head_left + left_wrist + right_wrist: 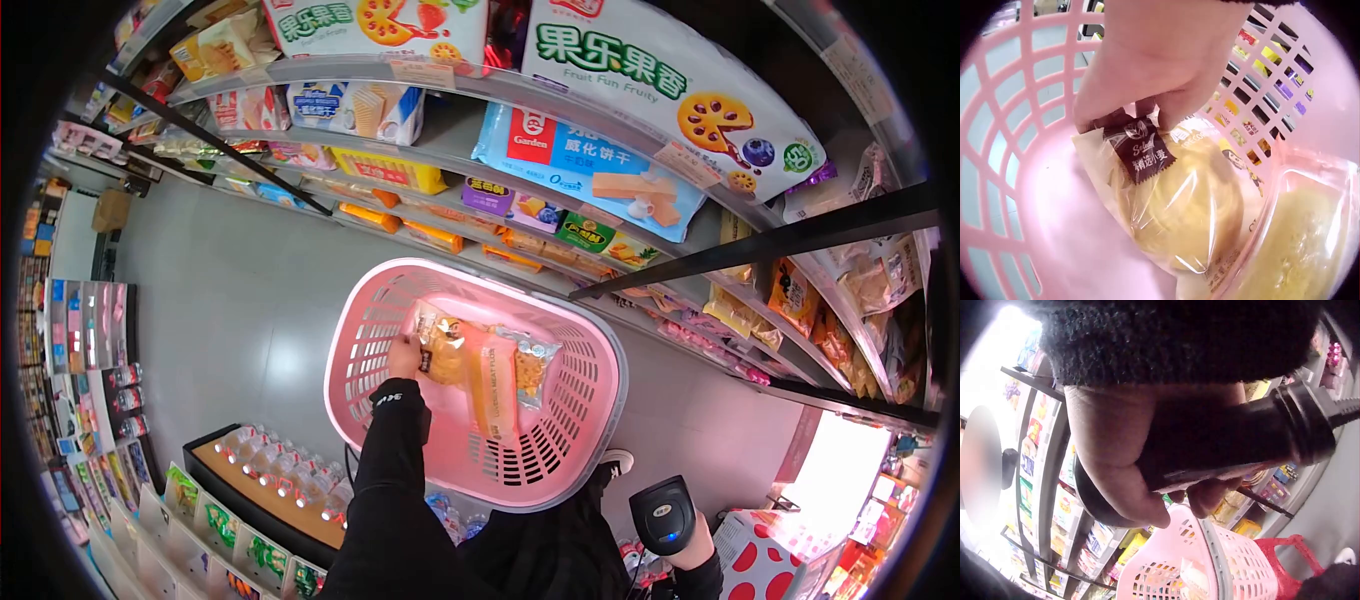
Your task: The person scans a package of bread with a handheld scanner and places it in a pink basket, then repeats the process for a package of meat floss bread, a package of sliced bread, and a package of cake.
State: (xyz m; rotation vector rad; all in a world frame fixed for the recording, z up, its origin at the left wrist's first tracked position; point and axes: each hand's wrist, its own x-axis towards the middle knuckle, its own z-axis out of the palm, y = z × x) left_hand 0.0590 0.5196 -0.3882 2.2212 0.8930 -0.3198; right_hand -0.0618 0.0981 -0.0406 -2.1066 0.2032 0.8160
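Note:
A pink basket (600,420) holds several packaged foods. My left hand (405,357) reaches inside at its left part, and in the left wrist view the left hand (1147,62) pinches the top of a clear bread bag (1191,206) by its dark brown label. Beside that bag lies a long orange-and-clear pack (492,385), with a clear snack bag (537,368) to its right. My right hand (697,548) grips a black handheld scanner (663,515) outside the basket; in the right wrist view the right hand (1122,450) has its fingers curled round the handle.
Shelves with packaged biscuits (590,165) run along the top and right. Bottled drinks (290,470) stand on a low display at lower left, near green snack packs (220,522). A red-dotted box (765,560) is at lower right. The right wrist view shows a red stand (1285,550) beside the basket.

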